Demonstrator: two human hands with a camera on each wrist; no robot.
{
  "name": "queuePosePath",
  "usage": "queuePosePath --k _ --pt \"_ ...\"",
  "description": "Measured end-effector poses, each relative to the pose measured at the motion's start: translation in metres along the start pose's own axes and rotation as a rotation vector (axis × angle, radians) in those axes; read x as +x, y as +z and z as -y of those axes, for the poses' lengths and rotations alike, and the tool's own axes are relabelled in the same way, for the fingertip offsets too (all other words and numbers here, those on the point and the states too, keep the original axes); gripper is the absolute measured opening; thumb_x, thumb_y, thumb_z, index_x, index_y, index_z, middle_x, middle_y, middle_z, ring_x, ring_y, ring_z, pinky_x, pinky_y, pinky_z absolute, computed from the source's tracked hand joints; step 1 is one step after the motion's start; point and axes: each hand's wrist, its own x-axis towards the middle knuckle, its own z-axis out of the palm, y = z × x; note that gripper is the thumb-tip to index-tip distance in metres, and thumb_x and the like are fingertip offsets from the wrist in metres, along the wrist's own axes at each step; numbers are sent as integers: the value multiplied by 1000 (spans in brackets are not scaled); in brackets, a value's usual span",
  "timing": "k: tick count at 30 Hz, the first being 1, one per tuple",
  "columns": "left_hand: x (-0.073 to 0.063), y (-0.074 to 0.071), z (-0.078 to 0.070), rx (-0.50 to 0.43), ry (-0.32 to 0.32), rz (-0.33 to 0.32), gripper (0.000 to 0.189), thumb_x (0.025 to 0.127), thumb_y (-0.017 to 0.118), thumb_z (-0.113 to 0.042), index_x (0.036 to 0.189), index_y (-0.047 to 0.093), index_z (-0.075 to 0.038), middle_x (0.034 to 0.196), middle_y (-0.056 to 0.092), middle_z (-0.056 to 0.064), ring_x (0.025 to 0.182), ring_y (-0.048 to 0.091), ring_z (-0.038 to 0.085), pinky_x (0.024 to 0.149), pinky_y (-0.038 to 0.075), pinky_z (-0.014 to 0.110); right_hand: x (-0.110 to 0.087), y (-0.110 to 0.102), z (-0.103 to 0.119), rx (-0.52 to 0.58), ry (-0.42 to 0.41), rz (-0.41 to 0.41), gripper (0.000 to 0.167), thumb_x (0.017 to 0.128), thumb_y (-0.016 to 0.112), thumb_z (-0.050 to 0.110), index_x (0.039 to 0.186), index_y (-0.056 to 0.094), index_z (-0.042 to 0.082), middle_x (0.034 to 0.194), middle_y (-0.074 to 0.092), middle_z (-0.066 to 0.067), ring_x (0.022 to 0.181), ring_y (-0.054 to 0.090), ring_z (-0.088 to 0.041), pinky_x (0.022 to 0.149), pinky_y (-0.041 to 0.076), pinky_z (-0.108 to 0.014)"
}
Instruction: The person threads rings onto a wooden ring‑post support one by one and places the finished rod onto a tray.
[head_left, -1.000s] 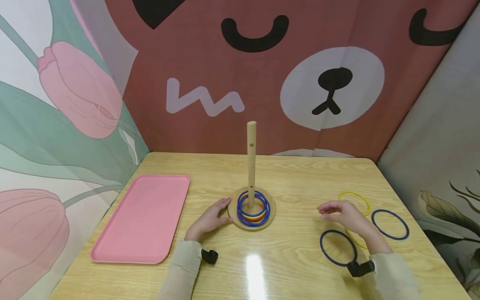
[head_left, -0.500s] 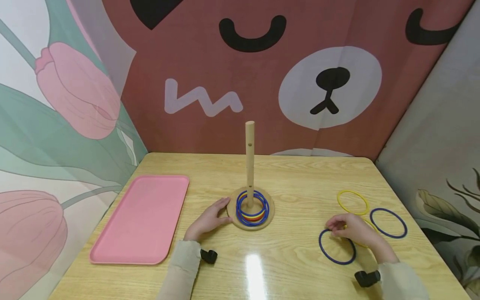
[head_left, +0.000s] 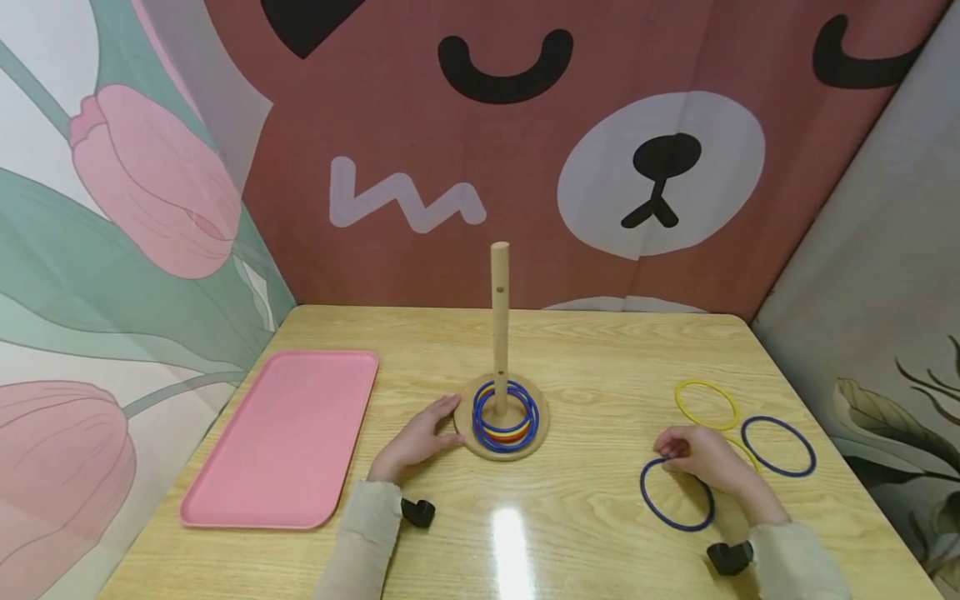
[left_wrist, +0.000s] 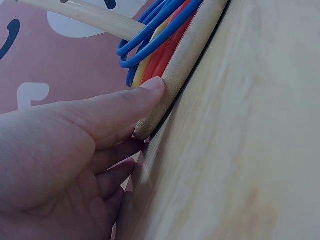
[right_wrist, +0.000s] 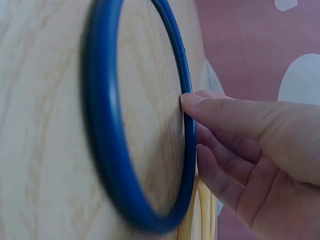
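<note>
While right hand (head_left: 707, 457) pinches blue ring (right_wrist: 103, 100), left hand (head_left: 414, 440) loosely touches base (left_wrist: 185, 57). Steadying seems likely, contact partly hidden.

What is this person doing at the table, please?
A person's right hand pinches the edge of a blue ring, while the left hand rests against a round wooden base. Blue, yellow and red rings already lie around its upright post. Two yellow rings and another blue one are on the table, near the right hand. A pink tray lies to the left.
</note>
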Motion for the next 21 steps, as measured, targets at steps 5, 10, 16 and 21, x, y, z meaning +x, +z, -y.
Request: queuePosePath --k 5,10,16,21 --pt "0 0 -1 7 1 1 74 89 70 -26 150 34 -5 158 28 16 148 23 35 122 19 51 1 3 -1 -7 -56 -3 11 78 75 0 86 69 6 78 65 3 69 52 5 61 47 -18" --pt "0 -1 -2 15 3 9 75 89 70 -27 150 33 -4 158 28 17 148 24 36 121 20 52 3 4 2 -20 -39 0 8 81 72 1 87 70 6 78 66 3 70 52 5 61 47 -18" --pt "0 0 -3 9 -16 8 74 89 70 -27 150 34 -6 158 28 16 148 23 34 122 20 50 7 6 4 -15 32 -19 6 86 70 6 91 73 8 85 69 1 73 52 3 63 46 -18" --pt "0 0 -2 1 -10 -4 74 89 70 -26 150 35 -5 158 29 16 148 23 34 122 20 50 9 6 6 59 59 -33 10 88 69 7 96 73 8 92 71 -3 76 55 1 63 48 -17"
